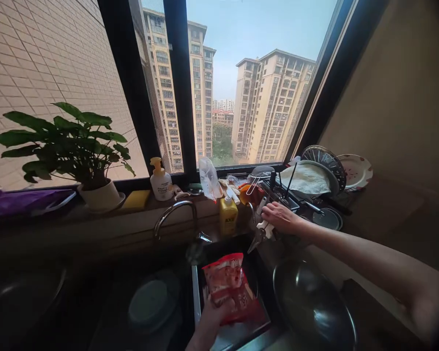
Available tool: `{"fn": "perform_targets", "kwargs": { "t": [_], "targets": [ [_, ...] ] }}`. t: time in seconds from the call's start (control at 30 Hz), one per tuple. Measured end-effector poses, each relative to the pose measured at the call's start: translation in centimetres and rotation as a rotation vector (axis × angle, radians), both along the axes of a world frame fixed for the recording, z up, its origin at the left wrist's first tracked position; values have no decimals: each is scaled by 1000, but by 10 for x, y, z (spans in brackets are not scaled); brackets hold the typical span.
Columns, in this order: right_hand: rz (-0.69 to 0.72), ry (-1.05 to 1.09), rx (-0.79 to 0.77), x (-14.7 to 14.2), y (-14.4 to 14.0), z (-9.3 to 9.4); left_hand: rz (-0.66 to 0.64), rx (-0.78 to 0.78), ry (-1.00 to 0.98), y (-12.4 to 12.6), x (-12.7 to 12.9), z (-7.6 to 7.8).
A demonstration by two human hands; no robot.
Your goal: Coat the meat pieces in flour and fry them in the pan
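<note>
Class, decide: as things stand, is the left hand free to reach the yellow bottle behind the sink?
Probably not: the left hand is gripping a red packet over the sink. The path to the yellow bottle looks open otherwise.

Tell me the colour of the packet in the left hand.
Red with white, the packet shows in the head view.

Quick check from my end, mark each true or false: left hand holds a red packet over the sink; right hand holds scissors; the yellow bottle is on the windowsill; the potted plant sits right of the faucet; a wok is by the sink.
1. The left hand holds a red packet over the sink. True.
2. The right hand has its grip on scissors. True.
3. The yellow bottle stands on the windowsill. False: it stands lower, beside the sink.
4. The potted plant sits right of the faucet. False: left.
5. A wok lies right of the sink. True.
</note>
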State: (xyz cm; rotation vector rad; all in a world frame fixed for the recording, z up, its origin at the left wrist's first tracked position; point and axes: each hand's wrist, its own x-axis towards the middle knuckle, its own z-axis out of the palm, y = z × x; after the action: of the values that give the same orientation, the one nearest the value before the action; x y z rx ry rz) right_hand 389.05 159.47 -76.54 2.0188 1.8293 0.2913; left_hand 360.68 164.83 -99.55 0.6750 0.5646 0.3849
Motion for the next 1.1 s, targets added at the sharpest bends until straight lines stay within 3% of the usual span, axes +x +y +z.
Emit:
{"fn": "perform_targets", "kwargs": {
  "t": [0.1,0.13,0.2,0.27,0.4,0.5,0.63,0.87,1.1],
  "targets": [
    [-169,36,144,-19,-73,-5,32,60,-4,0,8,8],
    [-313,189,268,-27,-102,-12,2,73,13,-2,11,11],
    [-543,560,360,-46,-161,-33,-81,101,38,-8,18,19],
    [-711,787,436,-72,-217,-56,-180,129,42,-20,26,29],
    [-931,945,552,-132,-306,-83,-460,207,-24,-59,45,54],
    [-1034,964,602,-173,-358,-82,-718,299,-111,-101,64,68],
    [-1226,955,615,-220,-424,-73,-996,370,-154,-170,87,70],
    [-1547,850,603,-289,-533,-73,-1370,414,-267,-296,89,60],
    [-1727,798,599,-346,-602,-85,-1651,370,-286,-397,85,36]
  ]
}}
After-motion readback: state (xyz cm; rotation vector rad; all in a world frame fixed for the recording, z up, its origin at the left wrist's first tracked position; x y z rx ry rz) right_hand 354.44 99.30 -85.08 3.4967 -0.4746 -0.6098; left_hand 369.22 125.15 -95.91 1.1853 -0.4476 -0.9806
